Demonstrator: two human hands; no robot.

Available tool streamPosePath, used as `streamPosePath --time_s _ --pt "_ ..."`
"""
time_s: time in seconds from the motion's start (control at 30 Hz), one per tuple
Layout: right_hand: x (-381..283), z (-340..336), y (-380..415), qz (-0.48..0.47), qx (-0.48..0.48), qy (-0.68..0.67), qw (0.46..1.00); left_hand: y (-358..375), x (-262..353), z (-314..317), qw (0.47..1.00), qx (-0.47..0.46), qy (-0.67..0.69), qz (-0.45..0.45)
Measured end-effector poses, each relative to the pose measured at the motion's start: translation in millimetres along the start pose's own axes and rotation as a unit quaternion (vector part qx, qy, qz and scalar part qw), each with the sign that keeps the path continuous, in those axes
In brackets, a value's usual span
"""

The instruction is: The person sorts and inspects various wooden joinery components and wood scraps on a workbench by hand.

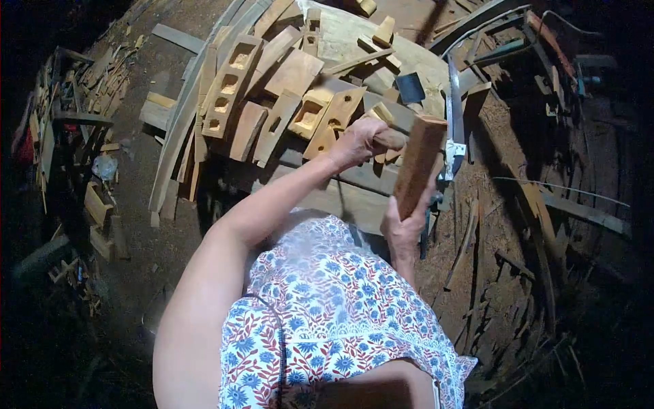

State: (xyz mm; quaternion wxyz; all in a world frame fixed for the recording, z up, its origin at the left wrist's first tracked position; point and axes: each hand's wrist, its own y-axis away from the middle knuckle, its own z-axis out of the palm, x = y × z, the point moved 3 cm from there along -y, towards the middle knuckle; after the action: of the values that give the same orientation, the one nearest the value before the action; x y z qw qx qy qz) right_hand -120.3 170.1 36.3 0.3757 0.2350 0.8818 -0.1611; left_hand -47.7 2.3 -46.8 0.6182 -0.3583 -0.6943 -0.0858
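Note:
My left hand [361, 142] is closed round a rounded wooden piece [390, 139] above the workbench, beside a board with holes [337, 119]. To its right, my right hand [407, 228] grips the lower part of a thick brown wooden bar [420, 163], which stands tilted with its far end toward the bench's back. The tip of the rounded piece lies close to the bar; whether they touch I cannot tell. A dark flat blade or plate [411, 88] lies just beyond the hands.
Blocks with square holes [231, 85] and several wood pieces [294, 71] cover the bench's left part. A long metal strip [455, 102] runs along its right side. Wood scraps [102, 204] lie on the ground at left, and thin strips [538, 218] at right.

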Motion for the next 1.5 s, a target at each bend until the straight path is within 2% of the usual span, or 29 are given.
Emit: streamPosePath --time_s 0.03,0.07,0.13,0.2,0.27,0.33,0.37,0.4,0.43,0.47,0.5,0.53,0.7,0.8,0.87,0.93,0.97,1.0,1.07,1.1,1.13,1.17,1.2,1.23,1.27,1.33,1.4,1.47,1.5 --pt "9 -5 6 0.062 0.0 -0.019 0.998 5 0 7 0.996 -0.009 -0.065 0.054" --pt "13 -9 9 0.067 0.005 -0.018 0.998 9 0 14 0.985 -0.018 -0.129 0.112" --pt "23 -18 14 0.077 0.037 -0.016 0.996 28 -2 29 0.974 -0.056 -0.156 0.155" --pt "40 -20 23 0.046 0.056 0.018 0.997 52 -15 40 0.943 -0.088 -0.234 0.218" --pt "51 -24 37 0.068 0.07 -0.011 0.995 54 -11 33 0.942 -0.109 -0.229 0.222" --pt "54 -27 50 0.112 0.067 -0.025 0.991 38 -10 18 0.952 -0.052 -0.186 0.239" --pt "56 -28 56 0.107 0.081 -0.015 0.991 23 -3 0 0.975 -0.011 -0.083 0.204" --pt "57 -29 62 0.103 0.096 -0.003 0.99 13 -51 -3 0.974 0.015 0.215 -0.076" --pt "59 -29 65 0.103 0.105 -0.004 0.989 -6 -22 -27 0.977 0.108 0.181 -0.019" --pt "58 -30 68 0.106 0.108 -0.004 0.989 -22 -12 -48 0.963 0.127 0.233 -0.049" --pt "57 -31 70 0.135 0.103 -0.011 0.985 -36 6 -67 0.977 0.165 0.114 -0.073" --pt "57 -30 70 0.161 0.099 -0.02 0.982 -39 15 -78 0.973 0.098 0.135 -0.157" --pt "52 -26 69 0.144 0.082 -0.032 0.986 -35 -5 -61 0.981 0.091 0.149 -0.086" --pt "55 -25 70 0.134 0.073 -0.033 0.988 -22 -31 -50 0.979 0.076 0.167 -0.093" --pt "56 -24 70 0.133 0.067 -0.036 0.988 -20 -25 -46 0.983 0.101 0.131 -0.075" --pt "54 -22 69 0.147 0.056 -0.072 0.985 -19 -18 -41 0.979 0.097 0.147 -0.099" --pt "52 -22 67 0.146 0.054 -0.072 0.985 -20 -11 -39 0.987 0.086 0.11 -0.085" --pt "48 -22 64 0.135 0.057 -0.066 0.987 -20 -10 -36 0.987 0.069 0.093 -0.11" --pt "44 -21 60 0.124 0.057 -0.061 0.989 -21 5 -25 0.986 0.099 0.123 -0.048" --pt "42 -21 58 0.097 0.079 -0.044 0.991 -15 17 -18 0.981 0.116 0.14 -0.067" --pt "39 -22 55 0.069 0.102 -0.027 0.992 -13 17 -12 0.985 0.06 0.132 -0.093" --pt "34 -18 52 0.068 0.1 -0.026 0.992 -11 11 -5 0.996 0.076 0.037 -0.034" --pt "23 -15 48 0.034 0.151 -0.07 0.985 -7 2 5 0.994 0.091 -0.058 0.024" --pt "18 -12 38 -0.006 0.204 -0.116 0.972 -4 0 13 0.989 0.106 -0.088 0.045" --pt "18 -6 24 -0.015 0.208 -0.12 0.971 -3 -2 19 0.983 0.121 -0.12 0.069" --pt "21 15 10 0.015 0.032 -0.047 0.998 -3 -3 21 0.982 0.125 -0.118 0.084" --pt "12 17 3 0.033 -0.016 -0.016 0.999 -9 1 21 0.987 0.09 -0.121 0.054" --pt "16 11 9 0.016 0.004 -0.046 0.999 -10 2 21 0.988 0.088 -0.112 0.055" --pt "27 9 15 0.026 0.07 -0.119 0.99 -9 3 21 0.987 0.088 -0.125 0.049"
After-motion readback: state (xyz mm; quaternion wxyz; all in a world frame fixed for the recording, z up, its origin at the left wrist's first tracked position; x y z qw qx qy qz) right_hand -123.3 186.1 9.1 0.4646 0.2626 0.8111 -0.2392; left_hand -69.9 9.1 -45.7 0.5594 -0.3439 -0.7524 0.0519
